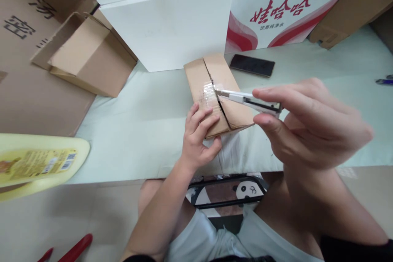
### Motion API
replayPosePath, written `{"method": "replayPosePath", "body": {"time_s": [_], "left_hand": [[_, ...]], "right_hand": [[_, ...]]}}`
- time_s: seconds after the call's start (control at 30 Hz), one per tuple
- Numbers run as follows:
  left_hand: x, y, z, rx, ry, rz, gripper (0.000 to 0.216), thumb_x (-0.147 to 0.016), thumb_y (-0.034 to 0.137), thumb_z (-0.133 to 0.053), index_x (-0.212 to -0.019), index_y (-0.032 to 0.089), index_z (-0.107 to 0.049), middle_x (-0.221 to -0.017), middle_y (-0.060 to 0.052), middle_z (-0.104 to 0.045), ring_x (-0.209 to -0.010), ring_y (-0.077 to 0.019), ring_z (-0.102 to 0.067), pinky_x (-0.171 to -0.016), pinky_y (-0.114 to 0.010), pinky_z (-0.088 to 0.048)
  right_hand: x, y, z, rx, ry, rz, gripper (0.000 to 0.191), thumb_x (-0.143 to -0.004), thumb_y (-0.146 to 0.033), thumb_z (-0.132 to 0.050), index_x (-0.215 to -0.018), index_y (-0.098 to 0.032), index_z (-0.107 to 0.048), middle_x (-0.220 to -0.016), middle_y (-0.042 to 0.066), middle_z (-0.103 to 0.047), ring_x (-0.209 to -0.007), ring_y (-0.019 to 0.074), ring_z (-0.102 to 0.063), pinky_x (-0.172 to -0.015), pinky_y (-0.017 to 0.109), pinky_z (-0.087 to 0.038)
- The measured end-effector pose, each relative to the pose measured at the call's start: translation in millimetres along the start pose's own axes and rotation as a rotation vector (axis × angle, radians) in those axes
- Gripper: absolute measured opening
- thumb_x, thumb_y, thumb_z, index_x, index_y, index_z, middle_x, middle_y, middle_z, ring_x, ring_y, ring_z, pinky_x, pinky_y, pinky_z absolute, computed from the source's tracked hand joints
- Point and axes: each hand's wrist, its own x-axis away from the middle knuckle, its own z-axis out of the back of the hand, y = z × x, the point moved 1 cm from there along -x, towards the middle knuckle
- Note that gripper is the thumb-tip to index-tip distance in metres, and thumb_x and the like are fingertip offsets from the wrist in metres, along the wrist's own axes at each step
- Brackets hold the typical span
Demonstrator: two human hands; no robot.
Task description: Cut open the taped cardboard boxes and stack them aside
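Observation:
A small brown cardboard box (215,77) lies on the pale table (135,123), its top flaps joined by clear tape. My left hand (198,137) grips the box's near left corner, fingers curled over the flap. My right hand (307,123) pinches a white utility knife (248,100), whose blade tip rests at the taped seam in the middle of the box.
A black phone (251,65) lies behind the box. White boxes (166,20) and a red-printed carton (282,12) stand at the back. An open cardboard box (89,57) sits at left, a yellow bottle (37,166) at near left, red handles (73,249) below.

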Motion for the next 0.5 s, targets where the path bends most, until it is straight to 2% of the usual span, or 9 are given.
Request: {"method": "replayPosePath", "body": {"time_s": [0.3,0.5], "left_hand": [[1,-1,1,-0.04,-0.007,0.015,0.042,-0.091,0.032,-0.061,-0.132,0.024,-0.056,-0.136,-0.011,-0.062,-0.138,-0.0306,-0.055,-0.122,-0.058,-0.039],[1,-2,2,-0.044,-0.023,0.022,0.044,-0.091,0.033,-0.061,-0.133,0.026,-0.055,-0.136,-0.01,-0.062,-0.139,-0.0317,-0.055,-0.123,-0.06,-0.037]], "right_hand": [[1,7,-11,-0.022,-0.016,-0.077,0.015,-0.094,-0.031,-0.072,-0.107,-0.024,-0.076,-0.092,0.003,-0.078,-0.078,0.0174,-0.07,-0.073,0.034,-0.056],[4,-2,9,-0.071,-0.009,-0.086,0.021,-0.093,-0.025,-0.072,-0.114,-0.027,-0.072,-0.095,0.001,-0.075,-0.081,0.0166,-0.067,-0.074,0.035,-0.054]]}}
